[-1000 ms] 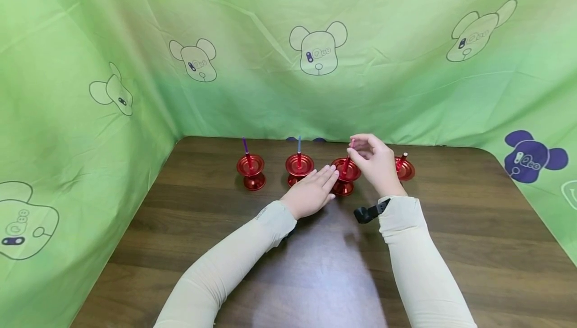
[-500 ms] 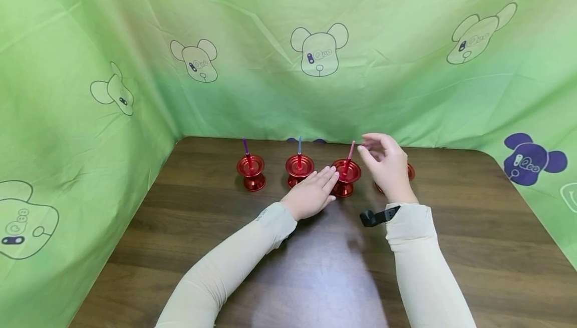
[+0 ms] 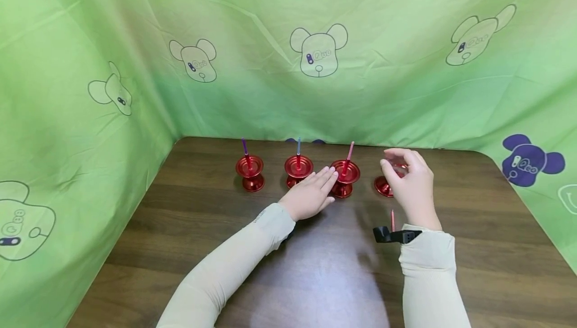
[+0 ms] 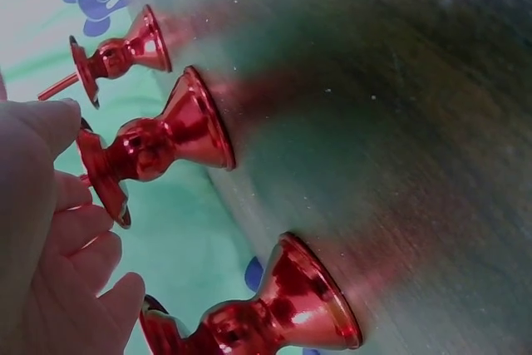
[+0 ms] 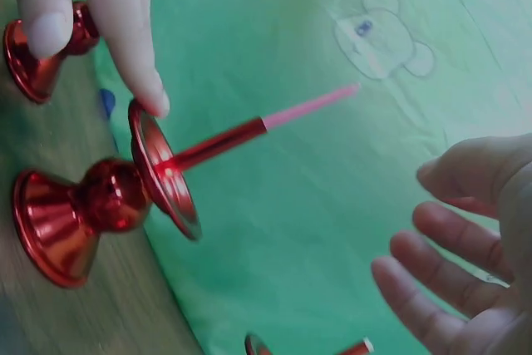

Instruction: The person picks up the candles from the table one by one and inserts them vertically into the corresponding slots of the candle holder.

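Note:
My left hand lies with straight fingers at the rim of a shiny red metal candle holder. A thin pink candle stands, slightly tilted, in that holder's upright tube. To its right, my right hand is raised with loosely bent fingers and nothing between them. Behind this hand, partly hidden, is another red candle holder; the right wrist view shows a white-tipped red tube at the bottom edge. A loose reddish-pink candle shows on the table beside my right wrist.
Left of the hands, one red holder bears a purple candle and another red holder bears a blue candle. The holders stand in a row near the back of the wooden table. Green printed cloth hangs behind.
My right hand has let go of the pink candle and moved right and toward me, now over the rightmost holder. The loose candle by the wrist has come into view. My left hand stays in place.

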{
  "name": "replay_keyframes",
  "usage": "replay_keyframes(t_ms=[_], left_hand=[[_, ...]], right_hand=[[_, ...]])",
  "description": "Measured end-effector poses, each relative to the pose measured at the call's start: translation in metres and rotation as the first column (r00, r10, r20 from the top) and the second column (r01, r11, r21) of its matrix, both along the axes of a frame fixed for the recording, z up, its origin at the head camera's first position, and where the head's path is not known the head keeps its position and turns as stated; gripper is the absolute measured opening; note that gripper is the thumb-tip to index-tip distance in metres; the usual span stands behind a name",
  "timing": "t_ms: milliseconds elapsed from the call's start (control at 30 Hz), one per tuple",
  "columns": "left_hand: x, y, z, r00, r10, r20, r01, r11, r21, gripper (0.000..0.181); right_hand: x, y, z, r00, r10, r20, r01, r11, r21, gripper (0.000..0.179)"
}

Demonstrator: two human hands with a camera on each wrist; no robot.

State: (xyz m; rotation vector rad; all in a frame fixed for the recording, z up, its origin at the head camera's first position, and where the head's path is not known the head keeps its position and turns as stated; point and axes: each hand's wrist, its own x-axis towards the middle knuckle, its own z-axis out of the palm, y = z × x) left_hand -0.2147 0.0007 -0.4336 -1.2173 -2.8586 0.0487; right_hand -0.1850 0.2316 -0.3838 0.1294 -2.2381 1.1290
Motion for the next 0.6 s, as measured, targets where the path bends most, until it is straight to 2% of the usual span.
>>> replay_keyframes(t_ms=[133, 300, 467, 600], left_hand=[[0.005, 0.0, 0.004, 1.0, -0.007, -0.018, 0.008, 0.999, 0.032, 0.064], [0.015, 0.008, 0.017, 0.996, -0.055, -0.071, 0.059, 0.997, 0.051, 0.062], [0.022, 0.021, 0.024, 0.989, -0.094, -0.117, 0.1, 0.994, 0.045, 0.061], [0.023, 0.032, 0.026, 0.984, -0.106, -0.145, 0.113, 0.993, 0.043, 0.061]], right_hand=[[0.01, 0.007, -0.005, 0.999, -0.044, 0.021, 0.044, 0.999, 0.02, 0.017], [0.018, 0.018, -0.011, 0.995, -0.1, 0.027, 0.099, 0.995, 0.026, 0.015], [0.027, 0.029, -0.018, 0.987, -0.123, 0.104, 0.12, 0.992, 0.041, 0.016], [0.03, 0.038, -0.022, 0.974, -0.114, 0.193, 0.097, 0.991, 0.093, 0.018]])
